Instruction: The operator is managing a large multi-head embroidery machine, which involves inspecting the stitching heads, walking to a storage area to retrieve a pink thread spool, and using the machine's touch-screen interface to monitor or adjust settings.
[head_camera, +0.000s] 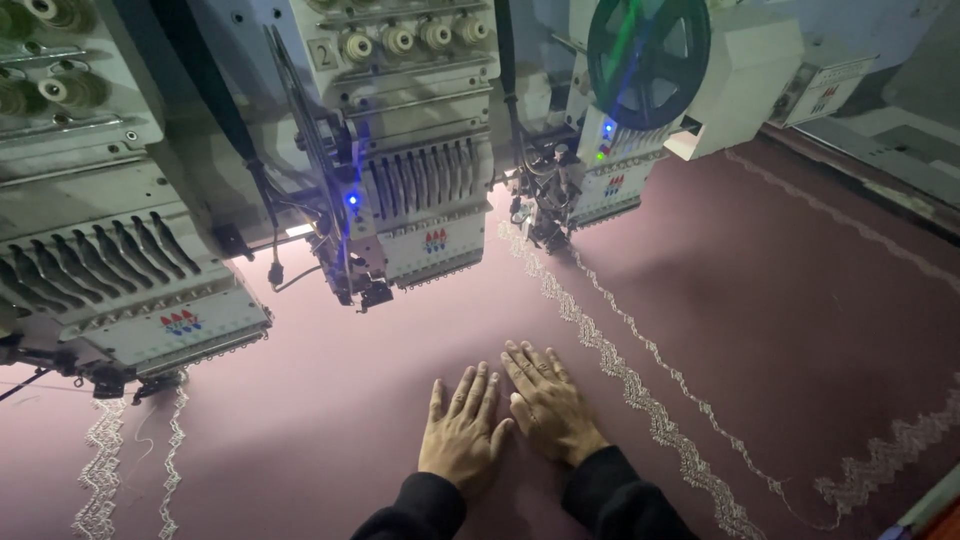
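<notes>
Left hand (462, 430) and right hand (548, 400) are lying flat, fingers spread, gripping nothing, pressing the mauve fabric (780, 300) beneath them; the embroidery head (425, 215) ahead is threatening fingers, should the cloth shift.

Dim overall. A small white lamp under the middle machine head (400, 200) throws a bright pool on the mauve cloth (800, 300), fading to deep shadow at the right and bottom edges. Blue and green indicator lights glare. Wide-angle bending shows at the edges; the spinning wheel (648, 60) is motion-blurred.
</notes>
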